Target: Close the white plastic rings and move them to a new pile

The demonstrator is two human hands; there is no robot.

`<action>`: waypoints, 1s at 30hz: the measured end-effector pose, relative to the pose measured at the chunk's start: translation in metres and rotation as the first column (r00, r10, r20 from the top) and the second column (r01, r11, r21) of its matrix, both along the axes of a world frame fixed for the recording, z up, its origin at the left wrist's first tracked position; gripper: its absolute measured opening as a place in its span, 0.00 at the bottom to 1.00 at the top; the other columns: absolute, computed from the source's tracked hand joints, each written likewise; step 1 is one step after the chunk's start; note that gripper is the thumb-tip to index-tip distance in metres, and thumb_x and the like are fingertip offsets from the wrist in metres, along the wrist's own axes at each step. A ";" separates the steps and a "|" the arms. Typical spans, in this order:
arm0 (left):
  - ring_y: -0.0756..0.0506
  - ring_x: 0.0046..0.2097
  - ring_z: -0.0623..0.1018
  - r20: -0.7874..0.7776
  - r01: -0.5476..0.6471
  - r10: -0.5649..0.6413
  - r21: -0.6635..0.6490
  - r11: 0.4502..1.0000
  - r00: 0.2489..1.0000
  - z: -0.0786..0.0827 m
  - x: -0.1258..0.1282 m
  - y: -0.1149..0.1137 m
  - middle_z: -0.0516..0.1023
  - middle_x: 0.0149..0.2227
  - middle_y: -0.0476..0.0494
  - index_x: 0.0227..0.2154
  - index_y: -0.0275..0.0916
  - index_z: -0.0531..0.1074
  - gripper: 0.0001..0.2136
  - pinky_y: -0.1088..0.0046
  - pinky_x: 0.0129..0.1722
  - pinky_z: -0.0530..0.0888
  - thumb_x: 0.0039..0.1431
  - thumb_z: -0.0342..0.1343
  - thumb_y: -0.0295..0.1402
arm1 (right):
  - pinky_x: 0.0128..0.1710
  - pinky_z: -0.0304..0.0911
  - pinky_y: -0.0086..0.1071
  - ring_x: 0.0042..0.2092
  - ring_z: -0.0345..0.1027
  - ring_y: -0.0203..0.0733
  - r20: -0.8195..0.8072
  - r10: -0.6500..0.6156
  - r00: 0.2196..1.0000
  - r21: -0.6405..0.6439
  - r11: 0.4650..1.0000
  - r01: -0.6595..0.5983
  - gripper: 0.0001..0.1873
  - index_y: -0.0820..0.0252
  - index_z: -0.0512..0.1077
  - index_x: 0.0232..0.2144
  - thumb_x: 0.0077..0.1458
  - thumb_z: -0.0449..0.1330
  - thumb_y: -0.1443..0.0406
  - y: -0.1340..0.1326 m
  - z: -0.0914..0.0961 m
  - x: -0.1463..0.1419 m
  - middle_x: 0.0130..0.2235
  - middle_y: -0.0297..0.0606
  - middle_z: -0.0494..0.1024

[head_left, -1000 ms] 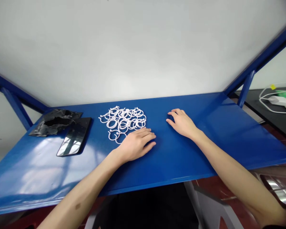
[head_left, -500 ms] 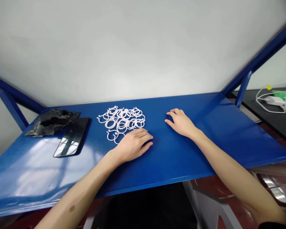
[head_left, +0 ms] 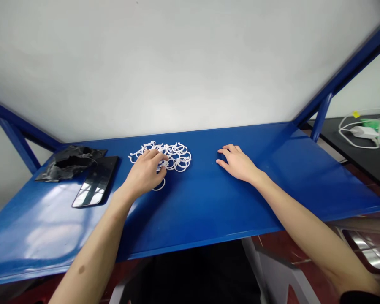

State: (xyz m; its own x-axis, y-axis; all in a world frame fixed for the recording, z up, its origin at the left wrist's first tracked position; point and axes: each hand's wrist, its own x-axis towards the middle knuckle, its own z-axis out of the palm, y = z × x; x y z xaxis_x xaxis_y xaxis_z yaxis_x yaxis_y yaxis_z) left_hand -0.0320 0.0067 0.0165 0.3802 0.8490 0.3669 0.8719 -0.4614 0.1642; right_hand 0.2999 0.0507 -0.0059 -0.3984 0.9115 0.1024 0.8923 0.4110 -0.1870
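A loose pile of white curtain rings (head_left: 181, 160), thin hoops with small knobs or eyelets, lies on the blue table. My left hand (head_left: 147, 171) is over the pile's left and front part, hiding several rings. Its thumb and curved fingers are apart, with rings under and between the fingertips; whether they touch any I cannot tell. One ring (head_left: 160, 185) shows below the thumb. To the right of the pile, my right hand (head_left: 237, 164) rests low over the bare tabletop, fingers spread and holding nothing.
On the left a black phone (head_left: 96, 181) lies against a crumpled black plastic bag (head_left: 69, 162). Blue metal braces flank the table (head_left: 209, 211), and a pale wall stands behind it. A white charger with cable (head_left: 364, 131) sits on a dark table at far right.
My left hand has moved left and slightly away from me, from the pile's front right corner onto its left part. My right hand has stayed nearly still.
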 end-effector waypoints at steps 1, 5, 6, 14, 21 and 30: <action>0.38 0.45 0.74 -0.019 0.004 -0.004 -0.032 0.999 1.000 -0.002 -0.001 0.001 0.77 0.43 0.39 0.44 0.38 0.74 0.10 0.56 0.48 0.73 0.61 0.52 0.28 | 0.60 0.65 0.55 0.61 0.63 0.63 0.001 0.000 1.000 -0.004 1.000 0.000 0.26 0.63 0.71 0.60 0.67 0.51 0.55 0.000 0.000 0.000 0.61 0.54 0.69; 0.37 0.47 0.75 -0.032 0.024 -0.026 -0.068 0.997 0.999 -0.008 -0.002 0.002 0.76 0.44 0.38 0.46 0.37 0.74 0.12 0.55 0.49 0.74 0.63 0.52 0.31 | 0.60 0.65 0.54 0.61 0.63 0.63 0.003 -0.003 1.000 -0.021 1.000 0.003 0.27 0.63 0.71 0.60 0.67 0.52 0.54 -0.001 0.002 -0.001 0.61 0.54 0.69; 0.37 0.47 0.75 -0.029 0.029 -0.031 -0.069 0.997 0.999 -0.009 -0.002 0.003 0.77 0.44 0.38 0.45 0.37 0.74 0.11 0.55 0.49 0.74 0.63 0.51 0.31 | 0.60 0.65 0.54 0.61 0.63 0.63 0.004 -0.002 1.000 -0.023 1.000 0.002 0.27 0.64 0.71 0.61 0.67 0.52 0.54 -0.001 0.003 -0.001 0.61 0.54 0.69; 0.37 0.46 0.74 -0.024 -0.017 0.016 -0.019 1.000 1.000 -0.004 0.000 0.002 0.78 0.43 0.38 0.42 0.38 0.74 0.09 0.56 0.49 0.73 0.66 0.49 0.31 | 0.60 0.66 0.54 0.61 0.62 0.63 0.016 0.004 1.000 -0.023 1.000 -0.003 0.29 0.65 0.70 0.62 0.67 0.50 0.54 -0.002 0.004 -0.001 0.61 0.55 0.68; 0.33 0.51 0.73 -0.117 -0.157 0.151 -0.047 0.987 0.982 -0.006 -0.002 0.000 0.77 0.47 0.36 0.51 0.37 0.71 0.15 0.52 0.52 0.72 0.64 0.53 0.37 | 0.60 0.65 0.54 0.61 0.62 0.63 0.021 0.006 1.000 -0.020 1.000 -0.006 0.29 0.65 0.70 0.61 0.67 0.50 0.54 -0.002 0.004 -0.001 0.62 0.55 0.68; 0.37 0.47 0.74 0.012 -0.125 0.125 0.029 0.992 0.992 0.001 0.005 -0.001 0.81 0.43 0.41 0.44 0.40 0.74 0.09 0.56 0.48 0.71 0.67 0.50 0.33 | 0.59 0.66 0.55 0.60 0.64 0.63 0.013 0.017 1.000 0.016 1.000 -0.017 0.27 0.62 0.71 0.60 0.67 0.51 0.54 0.000 0.000 0.002 0.60 0.54 0.70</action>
